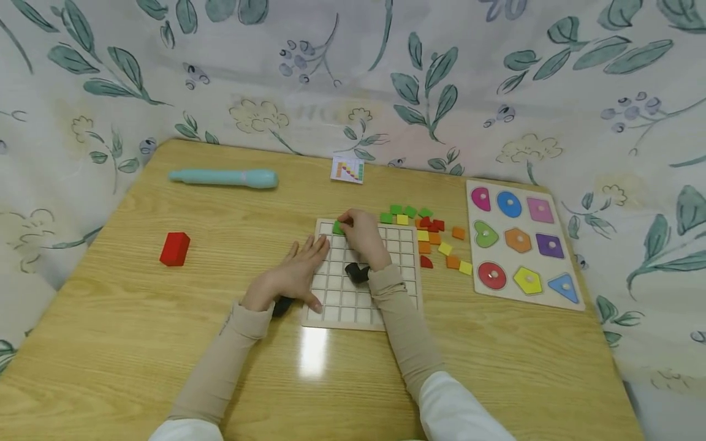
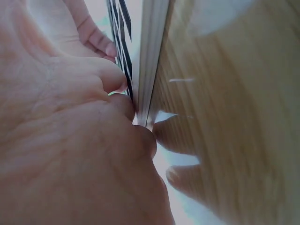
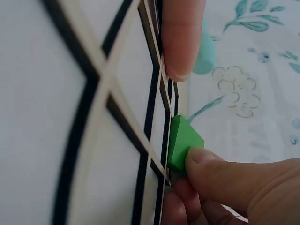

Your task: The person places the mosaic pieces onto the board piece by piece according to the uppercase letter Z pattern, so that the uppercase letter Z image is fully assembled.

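A square wooden grid board (image 1: 336, 283) with white cells lies in the middle of the table. My left hand (image 1: 292, 275) rests with fingers spread along its left edge, and the left wrist view shows the palm (image 2: 70, 136) beside the board's side (image 2: 152, 51). At the far left corner of the grid, my right hand (image 1: 364, 236) pinches a green square tile (image 1: 337, 228). In the right wrist view the thumb (image 3: 220, 176) presses the green tile (image 3: 185, 143), which stands tilted at the grid's bars. Loose tiles, such as a yellow tile (image 1: 402, 220), lie right of the board.
A shape puzzle board (image 1: 507, 285) with several coloured pieces lies at the right. A small pattern card (image 1: 347, 170) and a light blue stick-like object (image 1: 223, 178) are at the back. A red block (image 1: 174, 249) stands at the left. Patterned cloth (image 1: 331, 73) hangs behind the table.
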{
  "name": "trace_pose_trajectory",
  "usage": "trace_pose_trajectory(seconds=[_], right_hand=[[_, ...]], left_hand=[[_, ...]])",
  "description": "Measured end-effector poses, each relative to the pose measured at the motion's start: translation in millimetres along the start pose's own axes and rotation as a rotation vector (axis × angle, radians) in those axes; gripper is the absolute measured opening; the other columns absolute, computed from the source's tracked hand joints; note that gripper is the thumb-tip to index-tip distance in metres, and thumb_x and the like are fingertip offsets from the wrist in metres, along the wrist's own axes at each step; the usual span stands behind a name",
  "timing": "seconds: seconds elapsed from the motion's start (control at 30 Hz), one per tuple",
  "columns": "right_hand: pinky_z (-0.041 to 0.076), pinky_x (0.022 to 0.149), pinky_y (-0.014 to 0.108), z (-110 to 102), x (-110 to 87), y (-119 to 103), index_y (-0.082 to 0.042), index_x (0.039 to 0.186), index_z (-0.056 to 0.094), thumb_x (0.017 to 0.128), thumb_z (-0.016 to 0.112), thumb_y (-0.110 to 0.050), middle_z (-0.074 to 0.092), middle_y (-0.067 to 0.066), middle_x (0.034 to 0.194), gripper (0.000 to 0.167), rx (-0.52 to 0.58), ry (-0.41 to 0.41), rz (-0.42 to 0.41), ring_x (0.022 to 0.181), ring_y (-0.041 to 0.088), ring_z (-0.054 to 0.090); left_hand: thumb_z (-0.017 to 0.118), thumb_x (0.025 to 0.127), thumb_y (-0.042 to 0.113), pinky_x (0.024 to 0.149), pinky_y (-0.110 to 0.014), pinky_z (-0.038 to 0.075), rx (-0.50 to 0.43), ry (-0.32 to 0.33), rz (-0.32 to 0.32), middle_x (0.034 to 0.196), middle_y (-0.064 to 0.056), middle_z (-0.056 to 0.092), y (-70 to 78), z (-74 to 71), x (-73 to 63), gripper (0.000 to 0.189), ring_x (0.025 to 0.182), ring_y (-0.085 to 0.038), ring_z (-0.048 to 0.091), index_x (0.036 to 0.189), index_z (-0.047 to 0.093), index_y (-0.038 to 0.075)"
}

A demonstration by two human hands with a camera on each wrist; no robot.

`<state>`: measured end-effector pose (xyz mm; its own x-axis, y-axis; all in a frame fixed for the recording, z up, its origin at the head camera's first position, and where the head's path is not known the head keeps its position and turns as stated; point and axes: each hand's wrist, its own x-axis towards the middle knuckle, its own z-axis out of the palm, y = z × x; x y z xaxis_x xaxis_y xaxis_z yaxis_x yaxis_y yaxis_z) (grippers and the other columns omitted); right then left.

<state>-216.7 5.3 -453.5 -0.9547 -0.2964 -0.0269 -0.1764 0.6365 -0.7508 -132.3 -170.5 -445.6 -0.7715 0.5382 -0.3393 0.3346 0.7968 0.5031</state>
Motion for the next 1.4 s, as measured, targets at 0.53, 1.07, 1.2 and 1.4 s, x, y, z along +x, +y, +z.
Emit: trace_pose_trajectory(seconds=[0.53,1.07,1.2,1.4], right_hand=[[0.053,0.083,0.035,-1.9,-1.3,7.5,-0.004,0.113,0.069,0.095,0.060,-0.011,0.056,0.017,0.117,0.021,-0.021,-0.061,-0.003,0.099,0.028,0.058],[0.036,0.061,0.027,-49.5,-11.3,58.7,-0.009,0.131,0.061,0.089,0.055,-0.002,0.061,0.013,0.133,0.043,0.134,0.164,0.119,0.066,0.020,0.041],[0.048,0.077,0.032,-48.0,-11.5,57.7,-0.007,0.128,0.062,0.090,0.056,-0.002,0.064,0.014,0.127,0.038,0.129,0.185,0.118,0.088,0.024,0.058],[0.050,0.093,0.042,-45.8,-10.3,61.5,-0.010,0.121,0.065,0.091,0.060,-0.006,0.064,0.013,0.120,0.031,0.148,0.199,0.163,0.110,0.028,0.059]], left_hand=[[0.088,0.058,0.045,0.119,-0.058,-0.010,-0.003,-0.018,-0.004,0.162,-0.016,-0.014,2.7,-0.2,-2.0,0.141,0.148,-0.036,-0.019,0.154,-0.005,0.001],[0.087,0.061,0.044,0.118,-0.058,-0.015,-0.002,-0.031,-0.007,0.162,-0.013,-0.016,4.3,1.4,-2.7,0.139,0.148,-0.036,-0.021,0.154,-0.008,0.005],[0.087,0.061,0.043,0.118,-0.058,-0.014,0.002,-0.028,-0.007,0.162,-0.013,-0.016,5.1,2.9,-2.9,0.138,0.148,-0.036,-0.021,0.154,-0.008,0.004],[0.086,0.061,0.044,0.118,-0.059,-0.014,-0.007,-0.028,0.008,0.162,-0.013,-0.016,5.5,1.7,-3.3,0.138,0.147,-0.037,-0.021,0.154,-0.007,0.004]])
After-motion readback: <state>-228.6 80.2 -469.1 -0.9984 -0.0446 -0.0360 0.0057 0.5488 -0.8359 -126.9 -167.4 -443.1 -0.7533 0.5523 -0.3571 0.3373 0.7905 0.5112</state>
